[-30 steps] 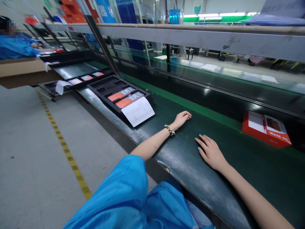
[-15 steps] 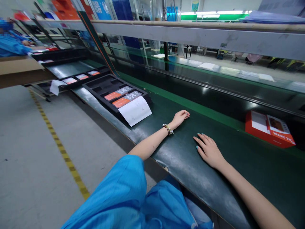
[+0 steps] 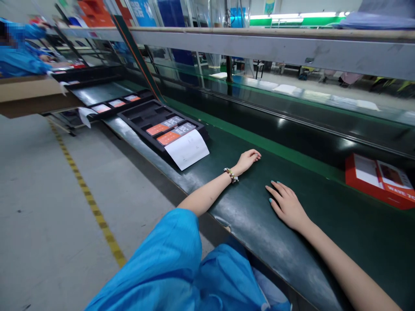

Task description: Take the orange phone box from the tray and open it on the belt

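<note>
My left hand [image 3: 248,160] rests on the dark green work surface [image 3: 240,207], its fingers loosely curled in and nothing visible in them. A beaded bracelet [image 3: 231,175] circles that wrist. To its left lies a black tray [image 3: 138,123] with two orange-and-grey printed boxes [image 3: 177,134] in its slots. A white paper sheet [image 3: 188,150] hangs over the tray's near end. My right hand [image 3: 287,205] lies palm down on the surface with its fingers spread, holding nothing. Farther right sits a red box [image 3: 379,183] marked "WAVE 7C", partly cut off by the frame edge.
A second black tray [image 3: 92,113] with several printed boxes lies beyond the first. A cardboard box [image 3: 32,88] and a person in blue [image 3: 22,56] are at the far left. A long grey rail [image 3: 259,45] crosses above the bench.
The view has turned slightly left. The red box has shifted right in the picture, farther than the things around it. Both hands stay almost still on the surface.
</note>
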Available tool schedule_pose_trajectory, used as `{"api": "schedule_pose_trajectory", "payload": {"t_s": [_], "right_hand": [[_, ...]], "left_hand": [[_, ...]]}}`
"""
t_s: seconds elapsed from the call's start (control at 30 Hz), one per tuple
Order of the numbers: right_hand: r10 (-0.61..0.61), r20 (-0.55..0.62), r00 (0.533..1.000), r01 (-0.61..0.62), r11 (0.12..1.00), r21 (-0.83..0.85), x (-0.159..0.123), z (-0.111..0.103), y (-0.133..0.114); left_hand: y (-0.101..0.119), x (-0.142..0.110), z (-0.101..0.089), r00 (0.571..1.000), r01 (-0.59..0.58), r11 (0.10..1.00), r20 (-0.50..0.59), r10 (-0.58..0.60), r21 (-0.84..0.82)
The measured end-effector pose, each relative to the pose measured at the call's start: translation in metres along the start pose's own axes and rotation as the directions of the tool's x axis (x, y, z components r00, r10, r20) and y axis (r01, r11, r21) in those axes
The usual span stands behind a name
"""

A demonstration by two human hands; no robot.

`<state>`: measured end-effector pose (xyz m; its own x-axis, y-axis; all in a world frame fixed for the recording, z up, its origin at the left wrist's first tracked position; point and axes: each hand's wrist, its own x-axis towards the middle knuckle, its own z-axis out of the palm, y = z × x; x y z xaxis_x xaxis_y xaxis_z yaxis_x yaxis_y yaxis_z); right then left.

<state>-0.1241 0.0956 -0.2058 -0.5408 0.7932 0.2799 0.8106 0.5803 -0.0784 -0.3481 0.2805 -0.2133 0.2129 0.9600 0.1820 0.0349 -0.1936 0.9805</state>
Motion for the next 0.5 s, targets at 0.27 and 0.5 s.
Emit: {"api": "schedule_pose_trajectory", "payload": {"t_s": [0.27, 0.5], "right_hand": [[-0.013, -0.032, 0.999, 0.013, 1.000, -0.012, -0.002, 0.006, 0.004], [-0.031, -0.071, 0.997, 0.031, 0.999, -0.011, -0.002, 0.013, 0.009]], "left_hand": [[0.001, 0.000, 0.001, 1.000, 0.000, 1.000, -0.006, 0.000, 0.006], [0.000, 0.000, 0.001, 1.000, -0.006, 0.999, -0.012, 0.007, 0.043]]}}
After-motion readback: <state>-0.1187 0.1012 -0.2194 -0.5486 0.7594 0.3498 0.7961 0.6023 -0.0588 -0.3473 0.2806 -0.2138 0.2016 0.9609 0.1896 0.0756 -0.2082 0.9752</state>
